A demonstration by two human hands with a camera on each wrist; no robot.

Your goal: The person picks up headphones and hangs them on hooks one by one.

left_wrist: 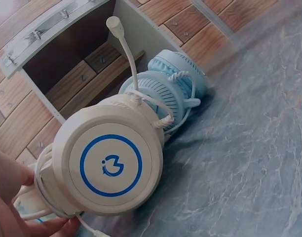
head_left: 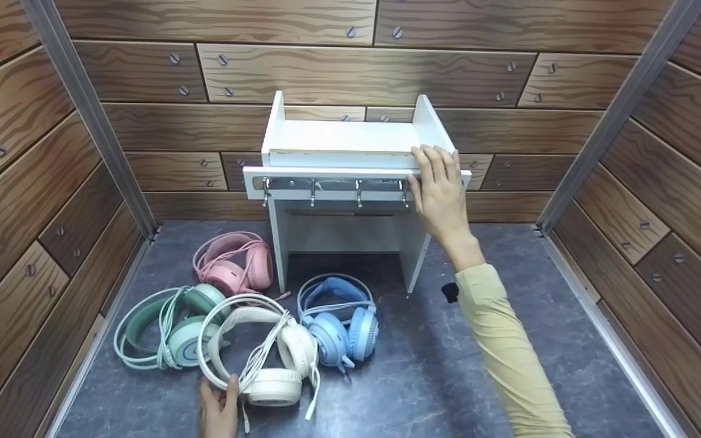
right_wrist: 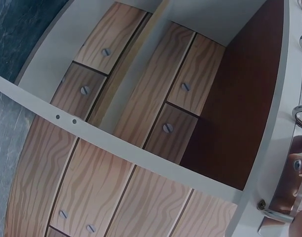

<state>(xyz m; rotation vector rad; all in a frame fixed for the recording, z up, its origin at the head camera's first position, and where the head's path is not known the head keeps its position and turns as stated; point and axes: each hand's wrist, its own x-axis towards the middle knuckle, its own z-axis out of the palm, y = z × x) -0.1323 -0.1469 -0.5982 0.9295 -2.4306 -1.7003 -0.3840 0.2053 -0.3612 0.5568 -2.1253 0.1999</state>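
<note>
Pinching the white headphones (head_left: 272, 387) with your left hand (head_left: 219, 409), ten-to-eleven o'clock | right hand (head_left: 443, 198) laid straight-fingered on the white rack (head_left: 335, 173), one o'clock — probably steadying it | blue headphones (head_left: 328, 339) loose at twelve.

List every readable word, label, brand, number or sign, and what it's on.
White headset, ear cup: a stylised blue mark inside a blue ring, roughly "i" beside a "3" or "B" shape; exact reading uncertain.
Green headset, ear cup: blue mark, too small to read.
No other text that I can make out.
</note>
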